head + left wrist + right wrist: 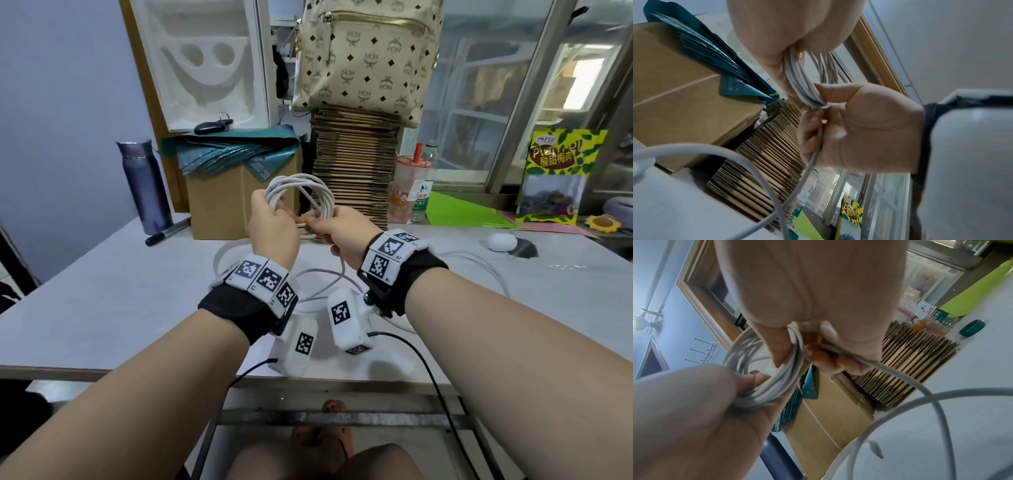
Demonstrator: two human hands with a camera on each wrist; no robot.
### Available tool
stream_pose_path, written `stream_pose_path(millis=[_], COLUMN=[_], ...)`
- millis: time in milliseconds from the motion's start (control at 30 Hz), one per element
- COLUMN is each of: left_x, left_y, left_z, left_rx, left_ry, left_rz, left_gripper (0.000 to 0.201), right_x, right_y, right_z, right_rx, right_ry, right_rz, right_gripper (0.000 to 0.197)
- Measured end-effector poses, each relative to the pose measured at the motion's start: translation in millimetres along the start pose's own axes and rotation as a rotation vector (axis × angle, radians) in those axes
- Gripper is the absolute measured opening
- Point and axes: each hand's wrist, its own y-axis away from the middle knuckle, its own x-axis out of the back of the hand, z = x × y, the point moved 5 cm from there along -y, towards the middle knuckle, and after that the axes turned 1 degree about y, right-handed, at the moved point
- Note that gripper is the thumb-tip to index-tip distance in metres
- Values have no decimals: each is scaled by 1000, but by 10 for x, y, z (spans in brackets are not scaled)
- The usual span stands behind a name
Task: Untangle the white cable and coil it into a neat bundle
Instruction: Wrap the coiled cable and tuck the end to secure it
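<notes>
Packing office: flattened cartons (354, 164), mailer bags (233, 150).

Both forearms reach forward and converge above the table (102, 308), each wrist in a black band with white marker blocks, the left hand (272, 226) curled round the white cable (301, 195) coil, the right hand (346, 236) pinching it just beside.

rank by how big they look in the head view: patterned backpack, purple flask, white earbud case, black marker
1. Cream patterned fabric backpack, largest by far.
2. Purple metal flask.
3. Black cylindrical marker, long but thin.
4. White rounded earbud case, close to the marker in area, so that order is unsure.
</notes>
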Motion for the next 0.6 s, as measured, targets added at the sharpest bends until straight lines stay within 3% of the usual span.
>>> stream_pose_path(millis=[100, 200, 300, 400, 500, 600], left_x=[-37, -96, -129, -170, -183, -185], left_y=[24, 34, 65, 136, 149, 107], left_z=[-96, -197, -225, -244, -248, -138], left_rx=[129, 286, 368, 406, 344, 128], left_ry=[0, -78, -139, -291, -415, -506], left_rz=[-67, -189, -325, -521, -619, -559], left_gripper=[10, 10, 13, 20, 10, 17], right_x=[38, 49, 50, 64, 169, 192], right_y=[-1, -8, 36, 73, 25, 63], right_z=[-37, -15, 31, 55, 28, -99], right_rx=[60, 33, -12, -39, 16, 96], right_ry=[-72, -358, -550, -589, -228, 190], right_rz=[53, 25, -26, -23, 112, 150], right_gripper=[20, 21, 24, 28, 45, 57])
